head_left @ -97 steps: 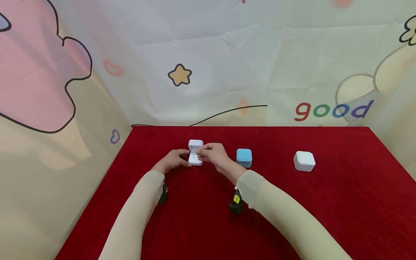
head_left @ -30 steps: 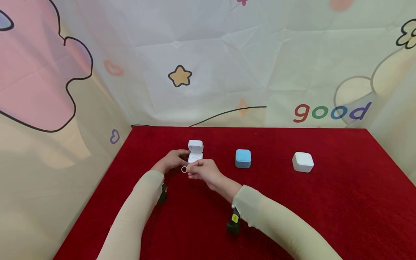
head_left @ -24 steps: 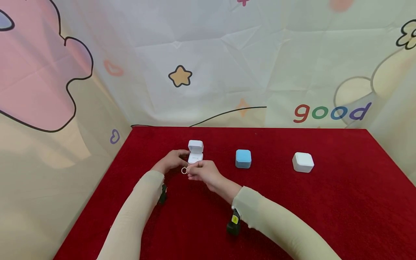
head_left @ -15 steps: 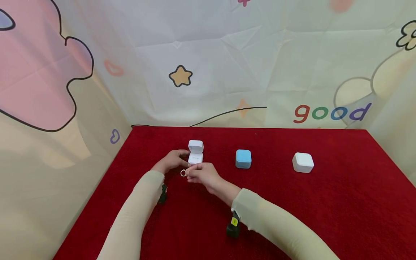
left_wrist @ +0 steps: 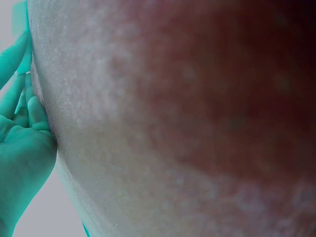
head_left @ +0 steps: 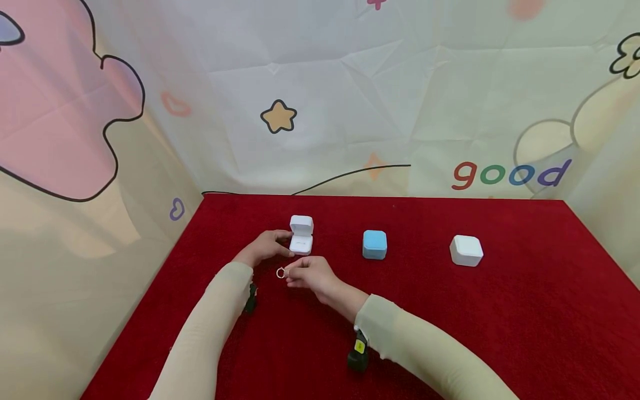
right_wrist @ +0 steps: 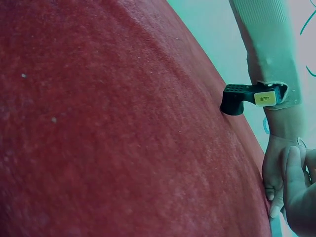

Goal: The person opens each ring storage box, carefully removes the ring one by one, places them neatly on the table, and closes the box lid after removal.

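An opened white ring box (head_left: pixel 301 245) stands on the red cloth in the head view, its lid raised at the back. My left hand (head_left: pixel 265 247) holds it at the left side, thumb by the front corner and fingers by the hinge. Just in front of the box, my right hand (head_left: pixel 312 276) pinches a thin ring (head_left: pixel 281 273) between thumb and fingers, the loop sticking out to the left. In the left wrist view the left hand (left_wrist: pixel 24 143) shows at the edge. The right wrist view has part of the ring (right_wrist: pixel 301 142) above the right fingertips.
Right of the opened box sit a closed light-blue box (head_left: pixel 374 245) and, farther right, a closed white box (head_left: pixel 466 250). Red cloth (head_left: pixel 425 311) covers the table. A printed curtain (head_left: pixel 350 100) hangs behind its far edge.
My right hand has drawn the ring out of the white box and moved toward me, slightly left. The left hand stays at the box, whose inside now shows.
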### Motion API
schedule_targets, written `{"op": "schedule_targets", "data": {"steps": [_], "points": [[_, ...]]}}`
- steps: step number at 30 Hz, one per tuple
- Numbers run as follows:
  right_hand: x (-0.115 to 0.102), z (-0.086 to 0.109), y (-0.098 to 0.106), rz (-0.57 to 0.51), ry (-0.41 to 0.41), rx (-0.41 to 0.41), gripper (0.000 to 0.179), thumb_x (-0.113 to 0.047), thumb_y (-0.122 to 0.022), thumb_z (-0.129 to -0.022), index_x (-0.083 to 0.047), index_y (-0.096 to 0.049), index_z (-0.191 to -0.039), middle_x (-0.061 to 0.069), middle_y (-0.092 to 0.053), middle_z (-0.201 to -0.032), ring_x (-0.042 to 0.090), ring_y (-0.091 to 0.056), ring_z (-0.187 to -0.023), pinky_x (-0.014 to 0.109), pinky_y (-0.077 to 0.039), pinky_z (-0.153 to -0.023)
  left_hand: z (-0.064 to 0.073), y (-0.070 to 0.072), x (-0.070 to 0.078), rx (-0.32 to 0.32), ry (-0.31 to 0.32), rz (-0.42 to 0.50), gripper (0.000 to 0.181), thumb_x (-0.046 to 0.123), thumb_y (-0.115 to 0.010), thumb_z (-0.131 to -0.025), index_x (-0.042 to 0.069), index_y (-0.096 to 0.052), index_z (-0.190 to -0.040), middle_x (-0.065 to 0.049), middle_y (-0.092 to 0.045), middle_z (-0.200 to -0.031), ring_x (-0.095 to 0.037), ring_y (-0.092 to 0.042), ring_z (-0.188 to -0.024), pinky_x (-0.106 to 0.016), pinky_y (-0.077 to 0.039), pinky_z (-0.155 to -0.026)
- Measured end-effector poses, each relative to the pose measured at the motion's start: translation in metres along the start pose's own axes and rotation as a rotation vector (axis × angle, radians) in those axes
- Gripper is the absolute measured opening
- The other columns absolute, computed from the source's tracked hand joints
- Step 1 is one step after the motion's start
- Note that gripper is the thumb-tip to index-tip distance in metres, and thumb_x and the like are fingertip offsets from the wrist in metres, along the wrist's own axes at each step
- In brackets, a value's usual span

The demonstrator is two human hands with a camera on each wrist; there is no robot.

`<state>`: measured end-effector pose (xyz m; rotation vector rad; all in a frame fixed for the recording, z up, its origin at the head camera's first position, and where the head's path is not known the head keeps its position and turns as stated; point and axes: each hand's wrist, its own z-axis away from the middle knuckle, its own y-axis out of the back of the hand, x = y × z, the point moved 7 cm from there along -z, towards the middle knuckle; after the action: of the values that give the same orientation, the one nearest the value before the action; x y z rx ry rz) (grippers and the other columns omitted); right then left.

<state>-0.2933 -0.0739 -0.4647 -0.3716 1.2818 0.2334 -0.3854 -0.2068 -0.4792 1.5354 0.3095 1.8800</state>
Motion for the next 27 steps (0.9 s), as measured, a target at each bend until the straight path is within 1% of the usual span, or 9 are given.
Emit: {"op": "schedule_targets", "data": {"steps": [6,13,21,27], "points": [[0.004,0.002,-0.003,-0.002,-0.003,-0.008,0.022,0.007,-0.058,-0.094,0.021,-0.066,-0.109,-0.002,-0.067,-0.075,0.004,-0.064,-0.067,0.023,-0.062,-0.073,0.002,0.000,0.001,0.001,0.003,-0.001,0.064,0.005,-0.073,-0.089,0.000,-0.050,-0.149,-0.023,-0.051,-0.154,-0.037,-0.049,-0.139,-0.050,-0.039,-0.120],[0.006,0.004,-0.005,0.005,-0.016,-0.015,0.023,0.006,-0.058,-0.093,0.021,-0.066,-0.109,-0.002,-0.066,-0.075,0.003,-0.063,-0.066,0.022,-0.062,-0.072,0.003,0.001,0.002,0.003,0.003,0.002,0.064,0.005,-0.072,-0.090,-0.001,-0.050,-0.149,-0.023,-0.051,-0.154,-0.036,-0.049,-0.138,-0.049,-0.039,-0.120],[0.012,0.002,-0.007,0.019,-0.035,0.000,0.022,0.007,-0.058,-0.093,0.020,-0.068,-0.107,-0.001,-0.068,-0.075,0.002,-0.063,-0.064,0.021,-0.062,-0.070,0.002,0.000,0.001,0.002,0.007,0.001,0.064,0.005,-0.072,-0.090,-0.001,-0.049,-0.149,-0.022,-0.052,-0.153,-0.035,-0.051,-0.135,-0.047,-0.042,-0.117],[0.013,0.002,-0.009,0.023,-0.049,0.015,0.021,0.007,-0.059,-0.092,0.019,-0.069,-0.106,-0.001,-0.068,-0.075,0.003,-0.062,-0.063,0.021,-0.061,-0.068,0.001,0.000,0.000,-0.002,0.015,-0.001,0.064,0.007,-0.072,-0.090,0.001,-0.049,-0.150,-0.021,-0.051,-0.154,-0.034,-0.050,-0.135,-0.048,-0.042,-0.118]]}}
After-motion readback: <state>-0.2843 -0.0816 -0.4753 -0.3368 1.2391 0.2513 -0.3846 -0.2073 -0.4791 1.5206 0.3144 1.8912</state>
